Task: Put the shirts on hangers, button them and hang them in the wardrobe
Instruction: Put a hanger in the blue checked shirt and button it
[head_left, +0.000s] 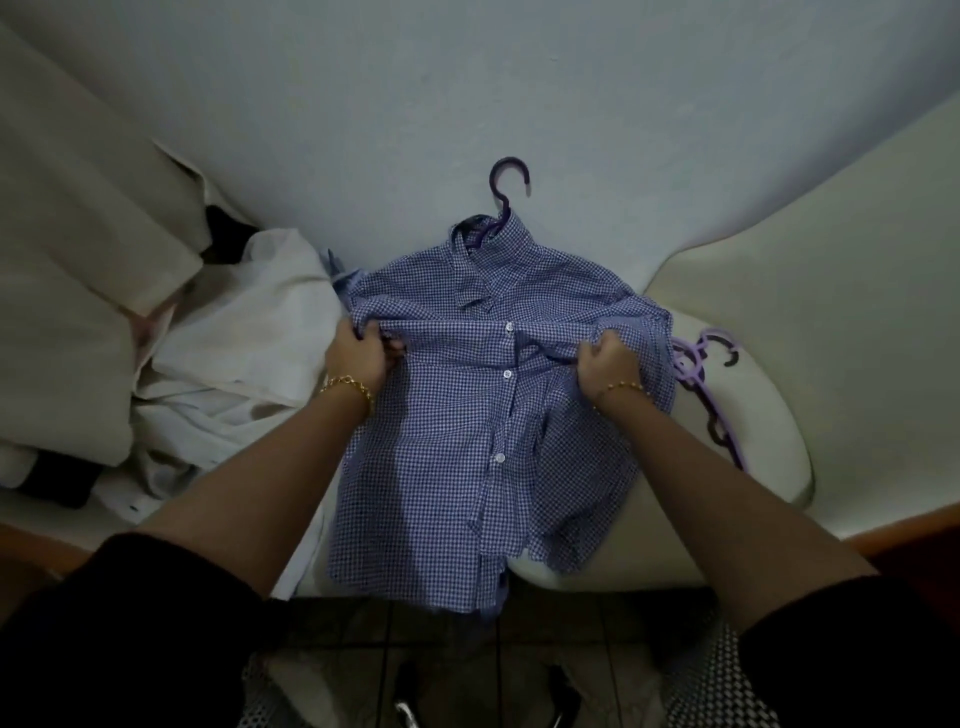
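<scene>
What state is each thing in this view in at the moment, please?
blue checked shirt: on a hanger, lying front up, bunched at the chest.
purple hanger: inside the shirt, hook out of the collar.
left hand: grips the shirt's fabric.
right hand: grips the shirt's fabric.
white garments: crumpled pile, unhung.
lilac hangers: bare, lying beside the shirt.

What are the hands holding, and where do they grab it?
Both grip the blue checked shirt: the left hand bunches cloth at one side below the shoulder, the right hand at the other.
</scene>
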